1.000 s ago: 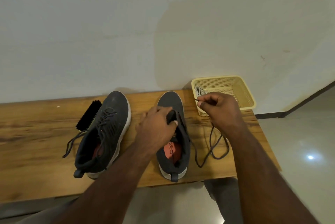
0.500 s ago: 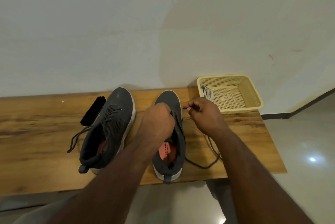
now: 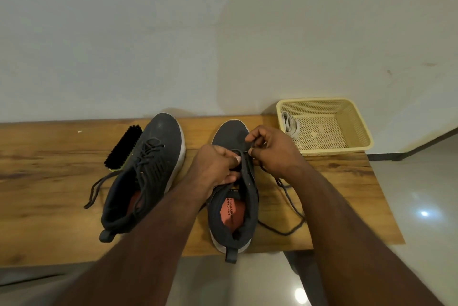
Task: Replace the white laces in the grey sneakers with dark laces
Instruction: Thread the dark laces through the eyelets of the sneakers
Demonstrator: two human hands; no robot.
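Observation:
Two grey sneakers stand on a wooden bench [image 3: 49,181]. The left sneaker [image 3: 148,172] carries dark laces, with loose ends trailing to its left. My left hand [image 3: 215,167] grips the tongue and eyelet area of the right sneaker [image 3: 235,209]. My right hand [image 3: 272,152] pinches one end of a dark lace [image 3: 290,206] just above that shoe's front eyelets. The rest of the lace loops on the bench to the shoe's right. White laces [image 3: 290,124] lie in a yellow basket [image 3: 357,132].
A black shoe brush [image 3: 122,147] lies against the far side of the left sneaker. The basket sits at the bench's far right corner by the wall. A tiled floor lies beyond the bench's right end and front edge.
My right hand has come from the basket's edge leftward to the toe end of the right sneaker, carrying the dark lace end. My left hand stays on the shoe.

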